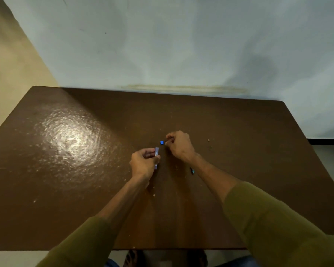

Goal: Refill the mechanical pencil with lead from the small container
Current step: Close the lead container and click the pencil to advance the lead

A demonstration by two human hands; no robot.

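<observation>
My left hand [144, 162] is closed around a small pale-blue lead container [157, 152], held upright over the middle of the brown table [66, 170]. My right hand [178, 145] sits just beyond it, fingers pinched together near a small blue cap [162, 142] at its fingertips; whether it grips the cap or a lead I cannot tell. A dark pencil with a teal part [192, 171] lies on the table, mostly hidden under my right forearm.
A tiny white piece [208, 140] lies to the right of my right hand. Small pale specks dot the tabletop. The table's far edge meets a pale blue wall [181, 54]. My feet show below the near edge.
</observation>
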